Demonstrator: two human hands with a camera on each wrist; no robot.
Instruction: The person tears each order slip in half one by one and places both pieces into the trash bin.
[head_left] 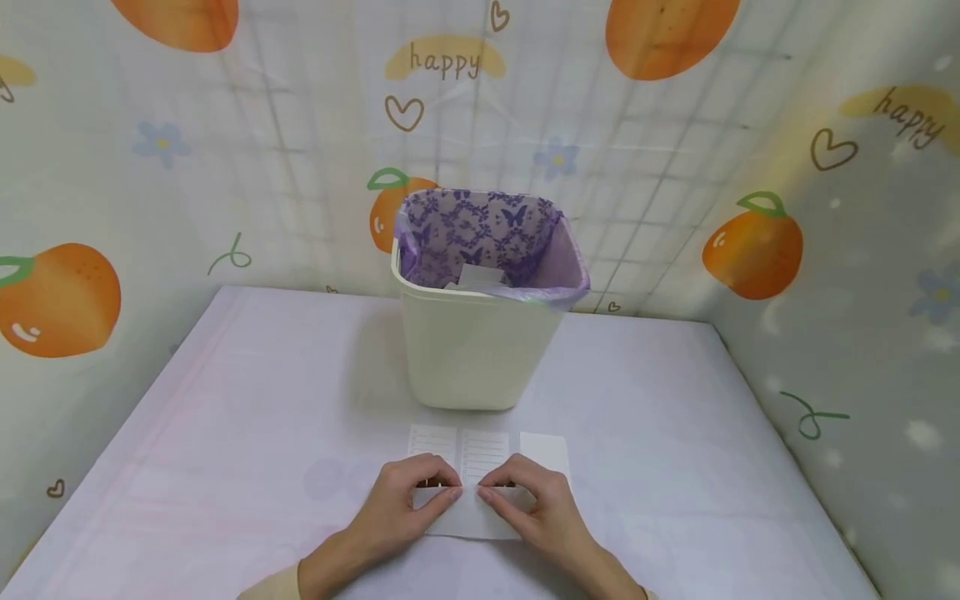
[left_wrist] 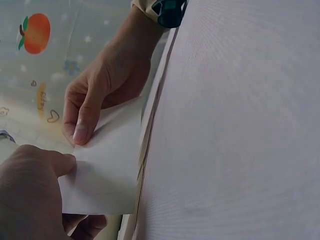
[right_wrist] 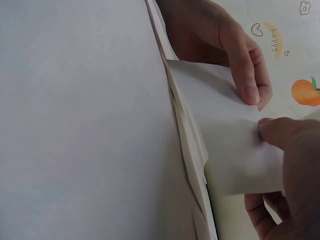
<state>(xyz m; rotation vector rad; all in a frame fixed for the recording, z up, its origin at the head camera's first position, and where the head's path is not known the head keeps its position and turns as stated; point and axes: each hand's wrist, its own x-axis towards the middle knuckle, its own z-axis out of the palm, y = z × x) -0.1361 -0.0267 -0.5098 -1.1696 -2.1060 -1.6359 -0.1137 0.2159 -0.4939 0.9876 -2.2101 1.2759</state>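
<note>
A white sheet of paper [head_left: 471,521] stands raised off the table between both hands. My left hand [head_left: 397,502] pinches its upper edge between thumb and fingers, left of the middle. Just to the right, my right hand [head_left: 546,507] pinches the same edge, the thumbs a short gap apart. In the left wrist view the paper [left_wrist: 110,170] is smooth and blank on the near side. The right wrist view shows the paper [right_wrist: 220,135] too, with fingertips behind it. Beyond the hands lie two lined slips, a left one [head_left: 432,438] and a middle one [head_left: 485,448], plus a plain white slip [head_left: 546,450].
Behind the slips stands a cream waste bin [head_left: 480,350] with a purple butterfly-patterned liner [head_left: 517,225]. White paper pieces [head_left: 480,277] lie inside it. A pale cloth covers the table [head_left: 225,417], and printed curtains [head_left: 315,125] close off the back and sides.
</note>
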